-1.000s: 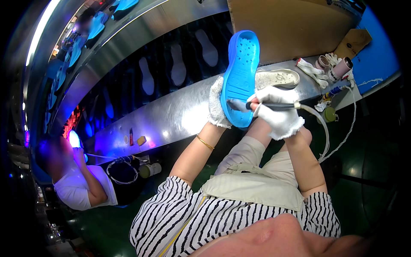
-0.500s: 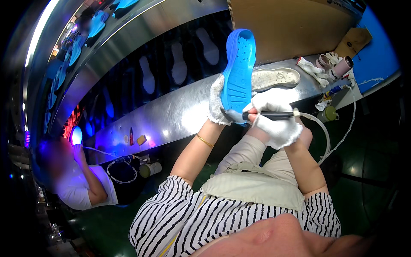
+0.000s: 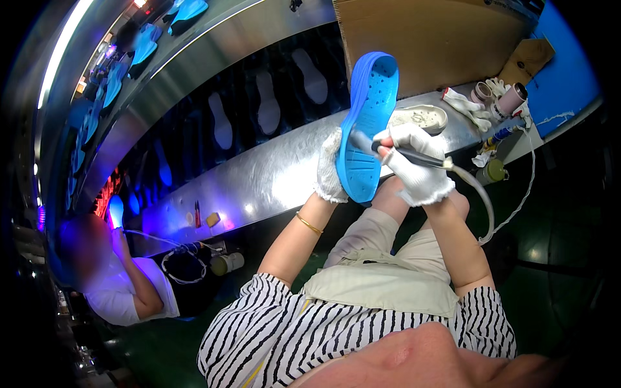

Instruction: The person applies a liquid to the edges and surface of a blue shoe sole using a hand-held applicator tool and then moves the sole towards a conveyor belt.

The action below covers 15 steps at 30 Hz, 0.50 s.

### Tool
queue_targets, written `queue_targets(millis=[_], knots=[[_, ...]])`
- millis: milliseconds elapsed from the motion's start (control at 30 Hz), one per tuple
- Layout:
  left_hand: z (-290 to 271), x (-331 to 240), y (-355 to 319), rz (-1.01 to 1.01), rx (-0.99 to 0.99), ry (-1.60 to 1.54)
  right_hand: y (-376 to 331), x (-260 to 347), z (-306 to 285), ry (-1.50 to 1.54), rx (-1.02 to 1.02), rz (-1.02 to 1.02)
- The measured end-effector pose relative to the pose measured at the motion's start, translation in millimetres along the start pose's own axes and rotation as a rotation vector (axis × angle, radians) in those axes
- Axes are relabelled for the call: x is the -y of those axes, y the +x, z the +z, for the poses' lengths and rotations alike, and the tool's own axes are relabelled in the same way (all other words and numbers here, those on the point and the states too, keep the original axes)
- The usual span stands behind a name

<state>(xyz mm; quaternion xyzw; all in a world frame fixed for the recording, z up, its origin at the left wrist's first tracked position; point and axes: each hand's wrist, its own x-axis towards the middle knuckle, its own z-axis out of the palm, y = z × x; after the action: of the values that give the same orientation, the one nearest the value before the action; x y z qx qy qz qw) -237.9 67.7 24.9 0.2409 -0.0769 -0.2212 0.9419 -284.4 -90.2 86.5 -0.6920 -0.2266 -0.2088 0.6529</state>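
In a white knit glove, my left hand point(image 3: 330, 169) is closed round the left edge of a blue shoe sole point(image 3: 366, 123). The sole stands tilted up, its hollow side with small holes facing me. My right hand point(image 3: 417, 161), gloved with bare fingertips, grips a black-handled brush point(image 3: 419, 156) fed by a pale hose point(image 3: 475, 183). The brush tip lies on the sole's left inner edge, about midway up, and looks blurred. Behind the sole, a whitish sole-shaped piece point(image 3: 420, 118) rests on the metal ledge, partly hidden.
Dark soles point(image 3: 268, 103) lie in a row beyond the metal ledge point(image 3: 272, 165). A cardboard box point(image 3: 420, 52) stands behind. Spare gloves point(image 3: 467, 108) and a pink bottle point(image 3: 510, 102) sit at right. A co-worker point(image 3: 132, 284) holds a lit sole at left. Blue soles point(image 3: 143, 44) line the upper shelf.
The brush has moved up from the sole's lower end to the left inner edge. The blue sole has shifted slightly right and down. My right hand has risen with the brush.
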Motion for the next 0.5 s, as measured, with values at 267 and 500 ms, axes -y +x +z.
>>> queue_targets(millis=[267, 500], knots=[[12.0, -2.8, -7.3, -0.071, 0.096, -0.055, 20.1, -3.7, -22.8, 0.092, -0.146, -0.018], [17.6, -2.7, -14.2, -0.11, 0.1, 0.023, 60.4, -11.0, -26.3, -0.629, 0.068, -0.57]])
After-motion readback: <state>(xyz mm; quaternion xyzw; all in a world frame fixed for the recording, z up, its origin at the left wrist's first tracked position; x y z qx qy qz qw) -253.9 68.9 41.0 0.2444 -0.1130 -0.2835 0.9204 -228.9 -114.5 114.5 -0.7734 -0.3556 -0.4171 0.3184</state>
